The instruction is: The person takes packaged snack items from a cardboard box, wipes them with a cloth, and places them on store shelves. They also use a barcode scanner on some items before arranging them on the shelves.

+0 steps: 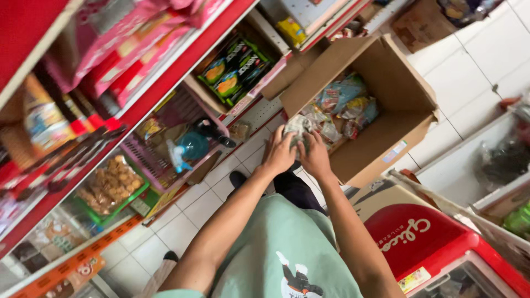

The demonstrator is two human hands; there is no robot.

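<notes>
An open brown cardboard box (pixel 406 113) stands on the white tiled floor, holding several plastic snack packets (pixel 345 107). Both my hands reach down to its near edge. My left hand (pixel 279 152) and my right hand (pixel 316 154) together grip a small bundle of clear snack packets (pixel 296 126) at the box's rim. My fingers curl around the bundle, which partly hides it.
Red shop shelves (pixel 165 83) run along the left with pink packs, green snack bags (pixel 234 69), a pink basket (pixel 165 160) and a green tray of biscuits (pixel 110 185). A red-topped freezer (pixel 425 243) stands at lower right. Another cardboard box (pixel 422 22) sits farther off.
</notes>
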